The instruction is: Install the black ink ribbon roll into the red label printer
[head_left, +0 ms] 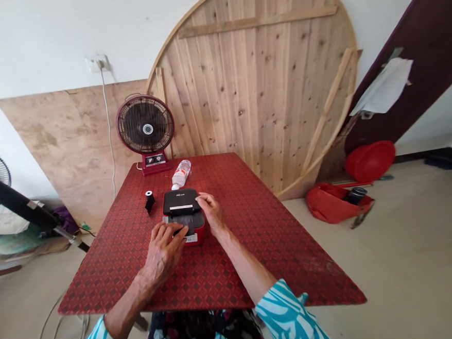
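A small red-and-black box-shaped device (200,235) stands on the table with its black hinged lid (180,199) raised. My right hand (212,212) pinches the lid's right edge between thumb and fingers. Palm down, my left hand (165,246) lies over the front left of the device. Its thumb and forefinger close on a dark, film-like strip (189,223) at the device's opening; the other fingers rest across the left side and hide part of it. Behind and to the left stands a small black roll (150,200) with a white core and a loose black tail.
A clear plastic bottle (182,173) lies on its side behind the device. A dark red fan (146,128) stands at the far left corner of the red patterned table (272,228). Beyond the table leans a round wooden board (254,85). A red bag (329,203) sits on the floor to the right.
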`<state>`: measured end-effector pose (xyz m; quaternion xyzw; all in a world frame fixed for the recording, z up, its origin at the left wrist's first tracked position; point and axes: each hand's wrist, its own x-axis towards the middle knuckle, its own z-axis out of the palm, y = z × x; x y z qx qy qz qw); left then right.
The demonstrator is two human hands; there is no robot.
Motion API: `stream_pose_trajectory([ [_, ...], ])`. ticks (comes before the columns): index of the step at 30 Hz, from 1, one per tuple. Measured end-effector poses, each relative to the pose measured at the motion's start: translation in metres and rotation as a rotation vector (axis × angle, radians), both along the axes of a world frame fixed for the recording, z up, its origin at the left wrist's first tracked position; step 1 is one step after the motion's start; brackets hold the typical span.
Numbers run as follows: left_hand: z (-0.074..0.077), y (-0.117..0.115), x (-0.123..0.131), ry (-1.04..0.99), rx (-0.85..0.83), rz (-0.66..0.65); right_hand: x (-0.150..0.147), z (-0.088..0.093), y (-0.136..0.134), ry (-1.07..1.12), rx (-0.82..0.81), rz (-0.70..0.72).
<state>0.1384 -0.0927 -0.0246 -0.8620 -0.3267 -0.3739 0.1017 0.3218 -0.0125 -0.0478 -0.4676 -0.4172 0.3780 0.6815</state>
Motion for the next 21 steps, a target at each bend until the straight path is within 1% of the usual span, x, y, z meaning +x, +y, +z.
stream_pose_trajectory([
  [2,0.003,0.002,-0.004,-0.054,-0.068,-0.039,-0.005,-0.003,-0.006,0.102,-0.033,0.03],
  [3,0.005,0.005,-0.006,-0.118,-0.123,-0.05,-0.007,-0.003,-0.007,0.143,-0.043,0.043],
  [5,0.008,0.017,-0.011,-0.339,-0.266,-0.027,-0.01,-0.004,-0.007,0.185,-0.051,0.058],
  [8,0.01,0.046,-0.013,-0.792,-0.58,0.066,-0.01,-0.002,-0.005,0.2,-0.049,0.069],
  [9,0.01,0.056,-0.012,-0.91,-0.716,0.065,-0.01,-0.001,-0.005,0.205,-0.051,0.078],
  [11,0.007,0.074,-0.009,-1.077,-0.94,0.028,-0.009,0.0,-0.005,0.217,-0.056,0.093],
  [12,0.006,0.08,-0.007,-1.127,-1.02,0.004,-0.009,0.001,-0.005,0.22,-0.057,0.098],
  [14,0.002,0.087,-0.004,-1.192,-1.11,-0.027,-0.009,0.001,-0.005,0.223,-0.055,0.106],
  [17,-0.001,0.09,-0.001,-1.244,-1.168,-0.037,-0.009,-0.001,-0.003,0.208,-0.033,0.113],
  [21,-0.003,0.085,0.001,-1.281,-1.224,-0.076,-0.01,-0.006,-0.002,0.179,-0.004,0.102],
])
